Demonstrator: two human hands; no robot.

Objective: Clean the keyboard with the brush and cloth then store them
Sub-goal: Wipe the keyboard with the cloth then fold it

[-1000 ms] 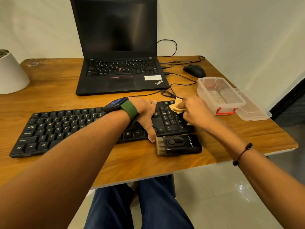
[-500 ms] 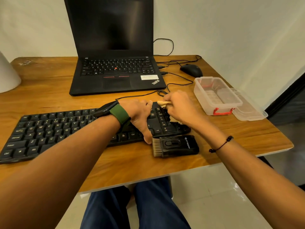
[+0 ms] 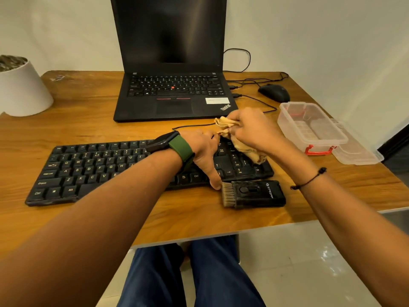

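A black keyboard (image 3: 93, 167) lies across the wooden desk (image 3: 93, 127). My left hand (image 3: 204, 149) rests on its right part, thumb at the front edge, fingers reaching over the back edge and touching the cloth. My right hand (image 3: 254, 129) grips a crumpled tan cloth (image 3: 223, 124) above the keyboard's right end; a tail of the cloth hangs down onto the number keys. A black brush (image 3: 254, 193) with tan bristles lies on the desk just in front of the keyboard, bristles pointing left.
An open clear plastic box (image 3: 285, 114) with red clips stands at the right, its lid (image 3: 358, 151) beside it. A black laptop (image 3: 172, 89), a mouse (image 3: 274, 93) and cables sit behind. A white pot (image 3: 22, 89) is at the far left.
My right hand has moved with the cloth from the keyboard's right keys toward its back edge and lifted, and the cloth hangs more unfolded. My left hand stays on the keyboard.
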